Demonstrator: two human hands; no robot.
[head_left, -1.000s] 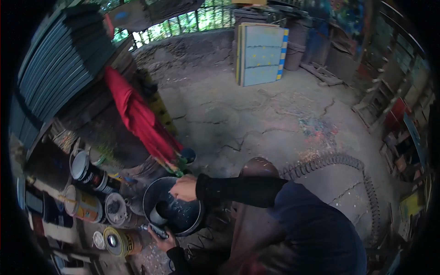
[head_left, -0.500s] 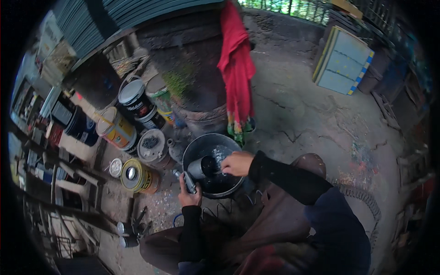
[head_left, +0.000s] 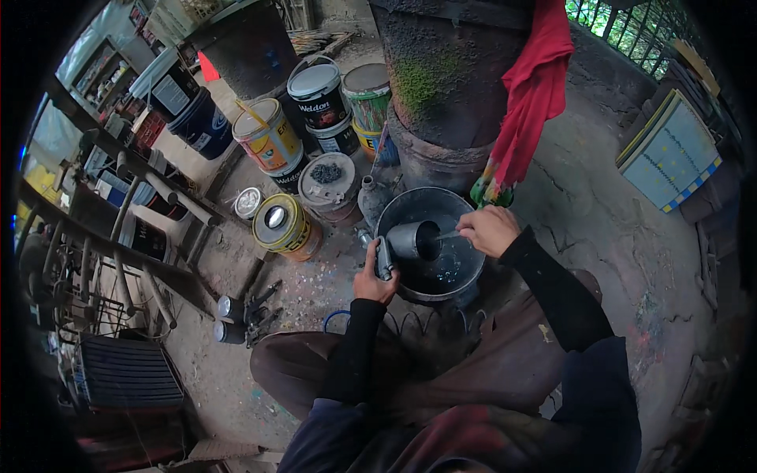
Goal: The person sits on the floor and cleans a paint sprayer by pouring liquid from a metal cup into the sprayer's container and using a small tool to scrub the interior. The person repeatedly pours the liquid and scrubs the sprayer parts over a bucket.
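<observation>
My left hand (head_left: 374, 285) is closed round the handle of a metal spray gun (head_left: 384, 258) at the left rim of a dark round basin (head_left: 471, 282). A grey metal cup (head_left: 403, 240), apparently joined to the gun, lies tilted over the basin with its dark mouth facing right. My right hand (head_left: 490, 231), above the basin's right side, pinches a thin pale stick-like tool (head_left: 450, 235). The tool's tip reaches the cup's mouth; its exact kind is unclear. Wet, dark liquid glistens in the basin.
A grey bottle (head_left: 374, 202) stands beside the basin. Several paint cans and pails (head_left: 288, 225) stand to the left. A red cloth (head_left: 538, 87) hangs from a big dark pot (head_left: 449, 102) behind. A coiled hose (head_left: 410, 322) lies near my legs. Boards (head_left: 670, 150) lean at the right.
The view has swung, so everything sits farther right and higher. My right hand has drawn slightly back from the cup, showing the thin tool. My left hand keeps its grip on the spray gun.
</observation>
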